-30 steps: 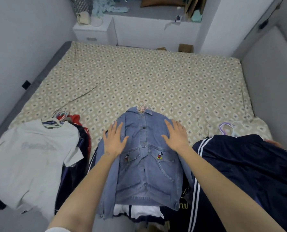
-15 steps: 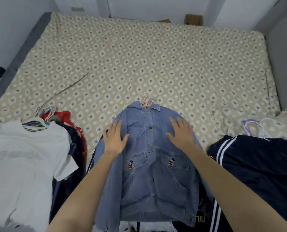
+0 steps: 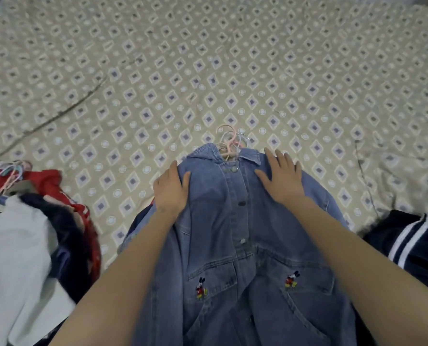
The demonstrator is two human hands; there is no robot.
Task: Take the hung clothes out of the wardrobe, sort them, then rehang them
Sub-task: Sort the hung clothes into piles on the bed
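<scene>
Three piles of clothes on hangers lie on the bed (image 3: 208, 71), so removal looks done, sorting is underway and rehanging is ahead. The right hand (image 3: 281, 178) presses flat, fingers straight, on the stiff, seamed denim jacket (image 3: 233, 233). The left hand (image 3: 171, 188) lies on its other shoulder with fingertips bent over the edge; grip unclear. Thin looped hanger hooks (image 3: 229, 143) sit just beyond both hands.

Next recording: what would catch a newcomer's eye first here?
A denim jacket lies centre on the patterned bedspread, with the left hand and right hand resting flat on its shoulders. At its collar hanger hooks stick out; a white shirt lies at left, a navy striped garment at right.
</scene>
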